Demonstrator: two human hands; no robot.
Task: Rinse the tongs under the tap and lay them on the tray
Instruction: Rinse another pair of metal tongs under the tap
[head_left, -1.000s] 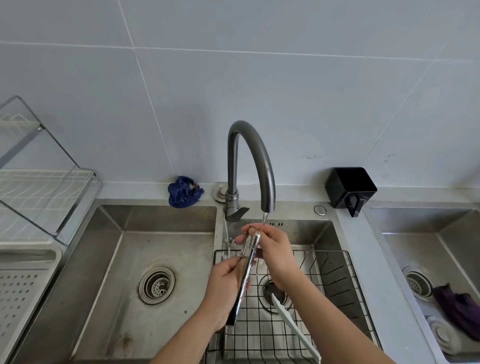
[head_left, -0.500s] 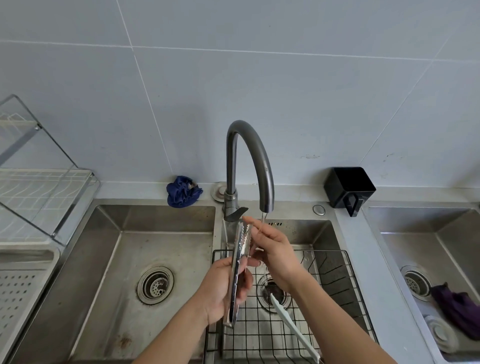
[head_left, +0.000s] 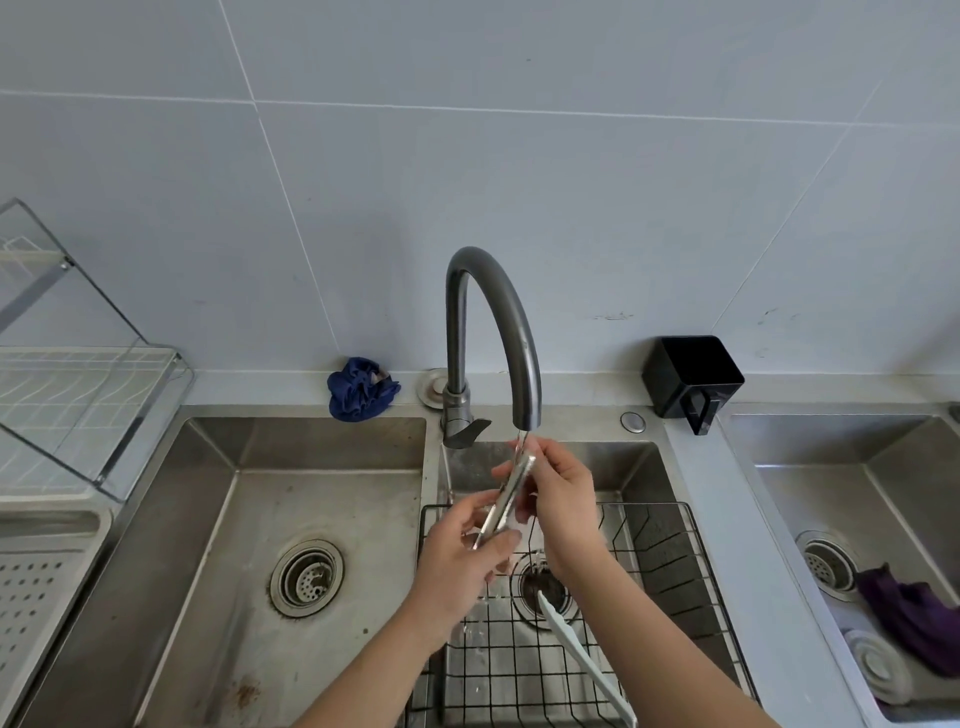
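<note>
We see the tongs (head_left: 506, 496) in the air over the middle basin (head_left: 623, 467). Both steel arms are pressed together and tilted: top end up and right, just below the spout of the tap (head_left: 496, 312), bottom end down and left. A thin water stream (head_left: 523, 434) drops from the spout onto the top end.

Left hand (head_left: 462, 558) grasps the bottom end, fingers and thumb curled round it. Right hand (head_left: 563, 499) pinches the top end between thumb and fingertips, right under the spout. Both hands are clamped on the tongs.

Under the hands a black wire basket (head_left: 654, 566) sits inside the middle basin. A white utensil (head_left: 582, 660) lies in the basket, running from near the drain toward the front edge; we can't tell what it is.

Tray (head_left: 31, 587): white, perforated, at the counter's left edge, beyond the left basin (head_left: 322, 493), well apart from the tongs. Dish rack (head_left: 88, 410) stands just behind it.

Blue cloth (head_left: 361, 387) is bunched on the counter's back edge, just left of the tap base. Black holder (head_left: 691, 374) sits on the back edge, between the middle basin and the right basin (head_left: 883, 467). Purple cloth (head_left: 914, 623) lies in the right basin, beside its drain.
</note>
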